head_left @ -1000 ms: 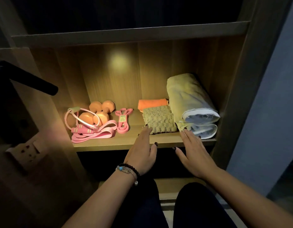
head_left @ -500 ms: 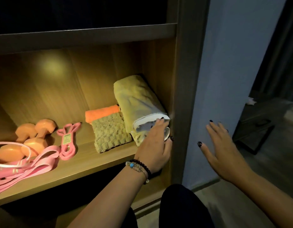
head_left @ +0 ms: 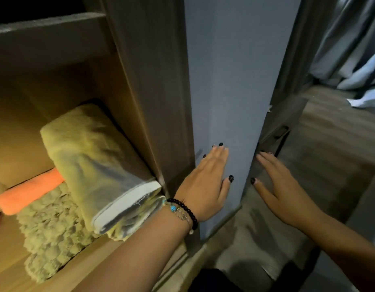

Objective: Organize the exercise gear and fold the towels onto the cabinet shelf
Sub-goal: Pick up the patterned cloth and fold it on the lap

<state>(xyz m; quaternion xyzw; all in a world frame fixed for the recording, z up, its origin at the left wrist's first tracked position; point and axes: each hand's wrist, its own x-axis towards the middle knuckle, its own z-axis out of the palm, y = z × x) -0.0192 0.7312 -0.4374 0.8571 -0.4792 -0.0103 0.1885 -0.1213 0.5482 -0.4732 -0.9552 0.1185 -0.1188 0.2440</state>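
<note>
While left hand (head_left: 205,182) lies flat on blue wall (head_left: 228,81), right hand (head_left: 281,184) hovers, fingers straight, nothing held.

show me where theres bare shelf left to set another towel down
Bare board shows only along the shelf's front edge, before the knobbly green towel. Behind that it is crowded: orange towel, big folded yellow-green towel tight against the cabinet side panel.
</note>
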